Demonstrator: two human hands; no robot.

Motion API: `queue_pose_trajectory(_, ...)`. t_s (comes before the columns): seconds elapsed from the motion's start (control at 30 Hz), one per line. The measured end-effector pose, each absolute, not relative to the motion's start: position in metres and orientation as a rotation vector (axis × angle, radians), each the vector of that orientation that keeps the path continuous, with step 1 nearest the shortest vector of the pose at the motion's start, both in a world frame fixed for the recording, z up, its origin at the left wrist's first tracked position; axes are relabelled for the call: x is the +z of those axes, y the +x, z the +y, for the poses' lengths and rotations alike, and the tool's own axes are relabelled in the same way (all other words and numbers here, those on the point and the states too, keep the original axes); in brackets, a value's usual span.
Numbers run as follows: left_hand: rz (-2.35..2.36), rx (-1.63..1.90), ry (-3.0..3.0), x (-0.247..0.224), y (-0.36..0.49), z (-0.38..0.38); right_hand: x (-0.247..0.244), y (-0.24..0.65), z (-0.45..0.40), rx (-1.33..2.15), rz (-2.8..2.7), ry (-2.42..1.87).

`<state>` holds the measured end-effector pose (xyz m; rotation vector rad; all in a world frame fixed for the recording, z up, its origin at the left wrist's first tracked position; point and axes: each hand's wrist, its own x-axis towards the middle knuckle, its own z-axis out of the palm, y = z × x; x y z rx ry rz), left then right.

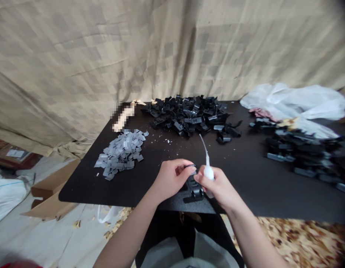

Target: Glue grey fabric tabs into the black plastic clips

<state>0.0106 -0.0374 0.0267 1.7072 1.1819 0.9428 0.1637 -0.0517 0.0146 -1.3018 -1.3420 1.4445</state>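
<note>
Bottle (208, 172) in right grip (220, 187), contents unclear.

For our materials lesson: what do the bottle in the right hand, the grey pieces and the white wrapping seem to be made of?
Bottle: probably plastic, with a smooth, white, rounded surface. Grey pieces: matte and thin-looking, perhaps plastic or foam; the look leaves it open. White wrapping: likely thin plastic film, given its crumpled, translucent-looking folds.

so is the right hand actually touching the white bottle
Touching. The head view shows the right hand closed around the white bottle, with the thumb across its front and the nozzle rising clear above.
</note>
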Motion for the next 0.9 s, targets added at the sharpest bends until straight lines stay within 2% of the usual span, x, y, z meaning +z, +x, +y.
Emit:
queue_pose_trajectory(0.27, 1.063, 0.782, 1.268, 0.025, 0.008, -0.036, 0.01, 0.165, -0.053, 1.41, -1.401, -1.317)
queue_pose_trajectory(0.57, 1.156, 0.958, 1.286, 0.013, 0.018, -0.041, 0.009, 0.162, -0.055, 1.321, -1.484, -1.348)
queue_pose_trajectory(0.9, 1.126, 0.937, 1.21, 0.013, 0.022, -0.038, 0.009, 0.165, -0.055, 1.315, -1.47, -1.332)
